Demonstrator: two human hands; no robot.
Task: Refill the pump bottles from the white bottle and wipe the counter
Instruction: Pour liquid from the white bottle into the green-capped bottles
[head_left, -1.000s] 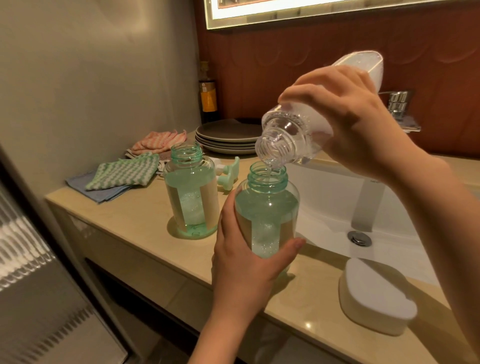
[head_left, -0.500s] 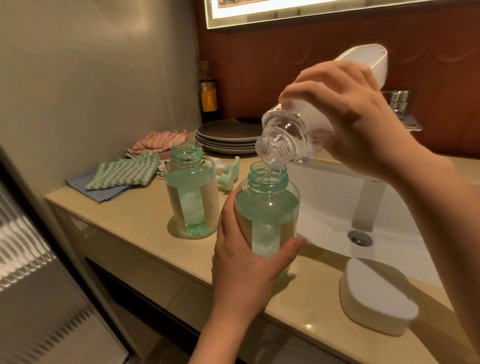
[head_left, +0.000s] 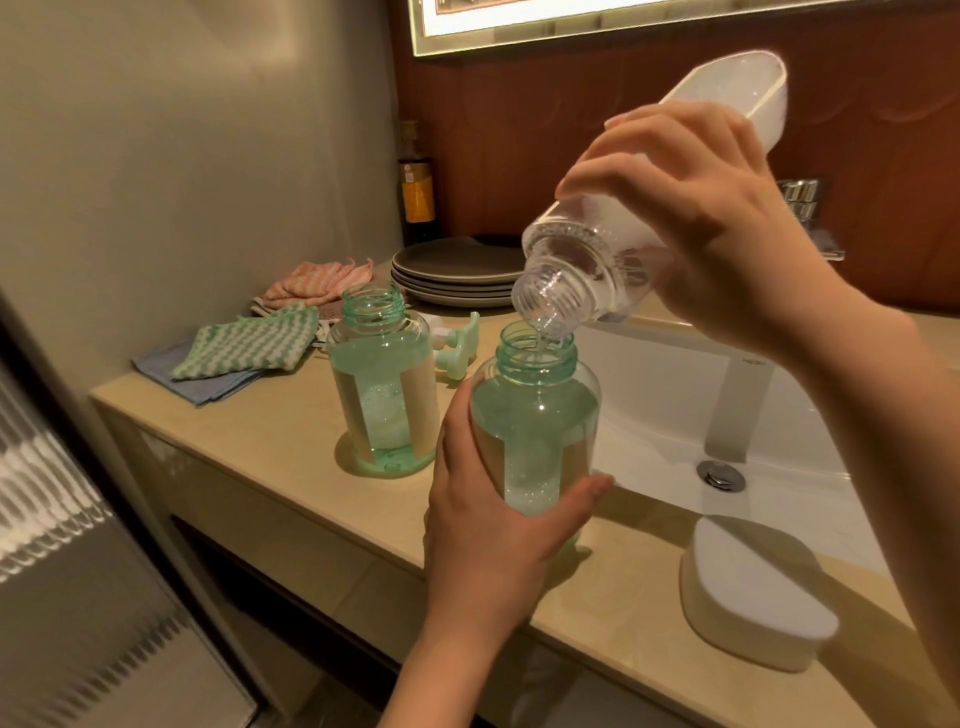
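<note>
My right hand (head_left: 696, 218) grips the white bottle (head_left: 597, 260), tipped steeply with its open mouth just over the neck of a green pump bottle (head_left: 535, 410). A thin clear stream runs from it into that bottle. My left hand (head_left: 498, 525) holds this bottle around its lower body on the beige counter (head_left: 270, 431). A second green pump bottle (head_left: 382, 395) stands open to the left, partly filled. Green pump heads (head_left: 457, 345) lie behind the two bottles.
Folded cloths, green-striped (head_left: 249, 343), blue and pink (head_left: 317, 283), lie at the counter's back left. A stack of plates (head_left: 457, 273) and a dark bottle (head_left: 415, 192) stand at the back. The white sink (head_left: 675, 415) is on the right, a white lidded box (head_left: 753, 592) at the front edge.
The white bottle's base has risen, so it tilts more steeply over the pump bottle. My left hand and both pump bottles stay where they were.
</note>
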